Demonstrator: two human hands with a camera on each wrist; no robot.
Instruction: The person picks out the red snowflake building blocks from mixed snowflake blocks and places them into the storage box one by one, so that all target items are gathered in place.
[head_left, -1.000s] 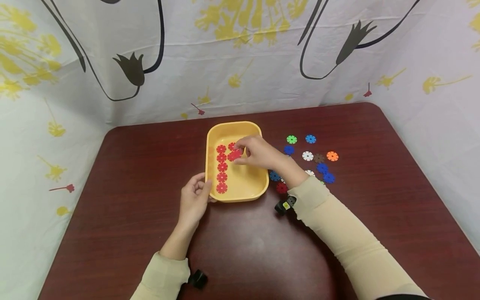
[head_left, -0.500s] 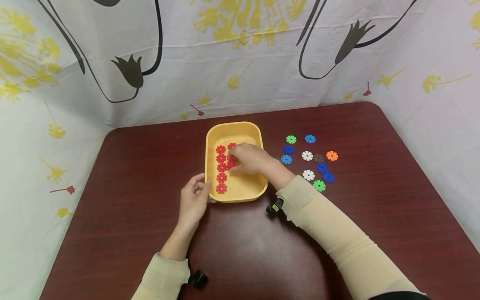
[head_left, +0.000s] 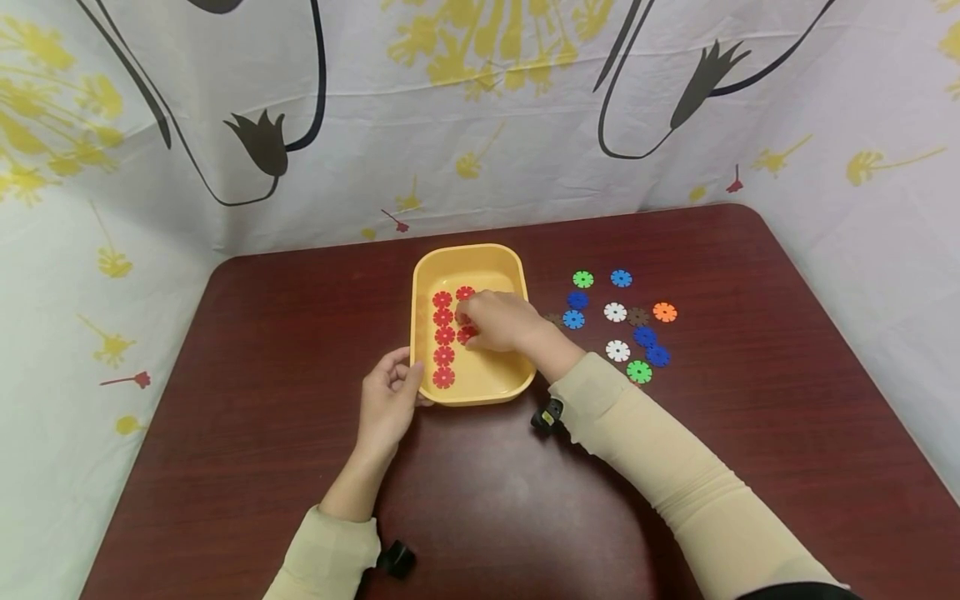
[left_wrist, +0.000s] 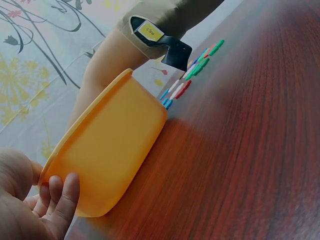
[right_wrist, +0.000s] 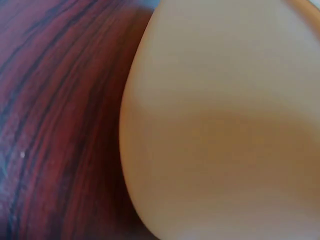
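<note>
A yellow plastic tray (head_left: 491,379) stands on the table, with my left hand (head_left: 388,400) gripping its near left rim. In the left wrist view, the left fingers (left_wrist: 67,200) press the outer wall (left_wrist: 110,145). Inside the tray, several red snowflake discs (head_left: 444,336) lie in a column on the left. Another red disc (head_left: 465,293) lies at the top of a second column beside it. My right hand (head_left: 504,321) reaches over the tray's right side, finger and thumb pinching a red snowflake disc (head_left: 466,335) low in that second column. The hand partly covers it.
Loose discs lie right of the tray: green (head_left: 639,372), white (head_left: 615,312), orange (head_left: 664,312), blue (head_left: 644,336) and brown (head_left: 637,317). My right forearm crosses the table (head_left: 300,333) near them. A patterned cloth (head_left: 480,142) hangs behind the table's far edge.
My right hand has moved slightly nearer within the tray, bringing the red disc down below the others in the second column. My left hand keeps its grip on the rim.
</note>
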